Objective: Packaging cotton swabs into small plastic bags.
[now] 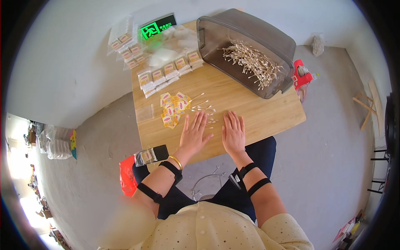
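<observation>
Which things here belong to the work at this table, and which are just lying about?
Probably part of the work:
- loose cotton swabs near the left hand and right hand
- yellow printed cards
- grey tub holding swabs
- clear packets

Probably just lying about:
- wooden frame
- red plastic bag

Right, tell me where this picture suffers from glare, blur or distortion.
All in the head view: fisheye bending curves the room's edges, with black corners; bright light washes out patches along the left edge; the green sign glows strongly; the left sleeve is blurred; the left hand and right hand look fairly sharp.
</observation>
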{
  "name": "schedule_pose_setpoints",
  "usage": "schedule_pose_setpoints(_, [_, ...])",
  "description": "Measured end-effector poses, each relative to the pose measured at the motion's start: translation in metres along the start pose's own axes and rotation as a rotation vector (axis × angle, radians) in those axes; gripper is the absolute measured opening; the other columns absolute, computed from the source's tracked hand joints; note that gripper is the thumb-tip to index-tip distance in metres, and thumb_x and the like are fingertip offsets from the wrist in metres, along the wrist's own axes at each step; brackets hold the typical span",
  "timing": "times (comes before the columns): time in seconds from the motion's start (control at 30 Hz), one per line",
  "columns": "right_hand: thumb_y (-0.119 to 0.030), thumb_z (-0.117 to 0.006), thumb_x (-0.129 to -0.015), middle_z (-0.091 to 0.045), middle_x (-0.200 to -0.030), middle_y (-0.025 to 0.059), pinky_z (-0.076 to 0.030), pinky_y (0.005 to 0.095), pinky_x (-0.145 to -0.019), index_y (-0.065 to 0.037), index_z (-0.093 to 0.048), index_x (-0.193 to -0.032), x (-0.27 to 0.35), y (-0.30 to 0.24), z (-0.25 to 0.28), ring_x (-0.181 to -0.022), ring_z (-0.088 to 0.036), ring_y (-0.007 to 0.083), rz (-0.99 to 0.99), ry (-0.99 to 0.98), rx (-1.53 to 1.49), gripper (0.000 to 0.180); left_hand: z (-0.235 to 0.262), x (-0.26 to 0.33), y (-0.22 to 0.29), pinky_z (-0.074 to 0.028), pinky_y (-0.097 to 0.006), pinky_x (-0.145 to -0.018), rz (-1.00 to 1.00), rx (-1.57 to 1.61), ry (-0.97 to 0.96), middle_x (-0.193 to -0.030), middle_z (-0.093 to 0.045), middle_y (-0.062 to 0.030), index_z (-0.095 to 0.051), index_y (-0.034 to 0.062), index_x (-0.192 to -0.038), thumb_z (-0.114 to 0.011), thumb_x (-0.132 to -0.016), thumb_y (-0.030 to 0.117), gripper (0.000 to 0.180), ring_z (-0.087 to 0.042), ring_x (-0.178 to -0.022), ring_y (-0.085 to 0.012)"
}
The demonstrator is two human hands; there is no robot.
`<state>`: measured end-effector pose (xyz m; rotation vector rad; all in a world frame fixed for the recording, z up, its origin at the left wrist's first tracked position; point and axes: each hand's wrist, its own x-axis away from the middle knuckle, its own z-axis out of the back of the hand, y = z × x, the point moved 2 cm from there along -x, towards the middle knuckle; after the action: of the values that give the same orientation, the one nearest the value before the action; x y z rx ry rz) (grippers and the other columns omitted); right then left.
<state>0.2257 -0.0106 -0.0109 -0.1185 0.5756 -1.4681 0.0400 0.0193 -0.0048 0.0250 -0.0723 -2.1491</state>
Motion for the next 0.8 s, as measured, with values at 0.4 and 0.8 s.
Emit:
schedule_pose_setpoints(0.4, [-0.020, -0.052, -0.099, -0.047, -0.151, 0.0129, -0.023, 0.0492, -0.124, -0.004, -0.052, -0.141, 0.000, 0.001, 0.002, -0.146, -0.038, 0.0279, -0.003, 0.015, -0.026, 0.045, 0.008, 0.011, 0.022, -0.012, -0.057, -0.125, 0.050, 0.058, 0.081, -0.157, -0.038, -0.0183, -0.030, 0.0013, -0.157, -0.052, -0.100, 0.050, 0.078, -0.033, -0.147, -0.0321])
schedule_pose_setpoints(0.8, [-0.020, -0.051, -0.100, -0.046, -0.152, 0.0126, -0.022, 0.0480, -0.124, -0.004, -0.051, -0.143, 0.000, 0.000, 0.003, -0.147, -0.037, 0.0269, -0.020, -0.010, -0.011, 0.046, 0.003, -0.009, 0.017, -0.008, -0.058, -0.125, 0.138, -0.001, 0.084, -0.155, -0.039, -0.0154, -0.030, 0.0007, -0.157, -0.043, -0.103, 0.055, 0.078, -0.028, -0.150, -0.0329])
